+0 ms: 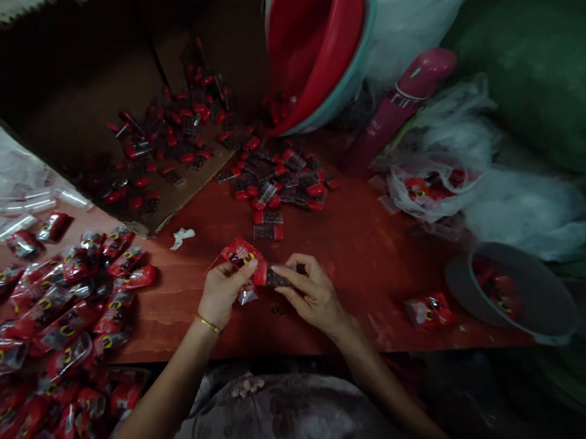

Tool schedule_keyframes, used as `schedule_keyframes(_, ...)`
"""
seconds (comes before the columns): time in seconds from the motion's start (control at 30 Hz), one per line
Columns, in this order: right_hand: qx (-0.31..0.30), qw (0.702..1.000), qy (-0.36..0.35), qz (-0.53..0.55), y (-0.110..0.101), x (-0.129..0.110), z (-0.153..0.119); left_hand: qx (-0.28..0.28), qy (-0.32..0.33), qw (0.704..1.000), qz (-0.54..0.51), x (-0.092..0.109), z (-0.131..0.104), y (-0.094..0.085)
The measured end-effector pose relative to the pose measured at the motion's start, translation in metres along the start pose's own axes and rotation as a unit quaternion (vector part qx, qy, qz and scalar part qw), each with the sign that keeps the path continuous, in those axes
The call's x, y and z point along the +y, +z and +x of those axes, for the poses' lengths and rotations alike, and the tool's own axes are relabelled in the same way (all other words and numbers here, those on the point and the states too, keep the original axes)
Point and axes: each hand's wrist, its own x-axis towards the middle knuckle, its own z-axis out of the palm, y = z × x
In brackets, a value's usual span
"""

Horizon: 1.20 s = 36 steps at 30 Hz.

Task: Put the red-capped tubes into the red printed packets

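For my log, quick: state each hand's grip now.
Left hand: closed, holding a red packet.
Right hand: closed, holding a small dark container.

A reddish tabletop (380,258) under dim light (nearly black at upper right), a blurred green mass (556,73) rightward.

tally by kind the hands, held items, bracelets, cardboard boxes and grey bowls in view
Left hand and right hand: 2
Held red packet: 1
Held dark container: 1
Gold bracelet: 1
Cardboard box: 1
Grey bowl: 1
Total: 7
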Motion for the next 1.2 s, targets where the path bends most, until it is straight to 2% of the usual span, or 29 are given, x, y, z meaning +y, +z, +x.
schedule_keyframes(0.17, 0.027, 1.000, 0.014, -0.004, 0.009, -0.003, 0.000, 0.005, -0.023, 0.999, -0.021, -0.009, 0.001, 0.003)
schedule_keyframes(0.33, 0.064, 0.997, 0.036, -0.032, 0.018, -0.011, -0.001, 0.032, -0.017, 0.996, -0.085, -0.017, -0.003, 0.009)
schedule_keyframes(0.47, 0.097, 0.993, 0.056, -0.047, 0.024, -0.019, -0.001, 0.022, -0.025, 0.992, -0.121, -0.020, -0.006, 0.014)
schedule_keyframes(0.6, 0.110, 0.990, 0.072, -0.040, 0.027, -0.022, 0.000, 0.069, 0.004, 0.991, -0.111, -0.021, -0.008, 0.016)
schedule_keyframes(0.67, 0.114, 0.990, 0.072, -0.034, 0.027, -0.022, 0.001, 0.075, 0.026, 0.991, -0.106, -0.021, -0.009, 0.016)
schedule_keyframes(0.83, 0.086, 0.994, 0.064, 0.012, 0.031, -0.025, 0.003, 0.011, 0.044, 0.994, -0.102, -0.019, -0.012, 0.018)
schedule_keyframes(0.93, 0.100, 0.992, 0.078, 0.029, 0.035, -0.029, 0.006, -0.014, 0.057, 0.993, -0.099, -0.015, -0.011, 0.018)
schedule_keyframes(1.07, 0.070, 0.978, 0.160, 0.111, 0.036, -0.030, 0.006, -0.035, 0.054, 0.990, -0.122, -0.010, -0.008, 0.013)
schedule_keyframes(1.2, 0.016, 0.927, 0.294, 0.231, 0.039, -0.031, 0.007, -0.042, 0.073, 0.990, -0.116, -0.010, -0.009, 0.007)
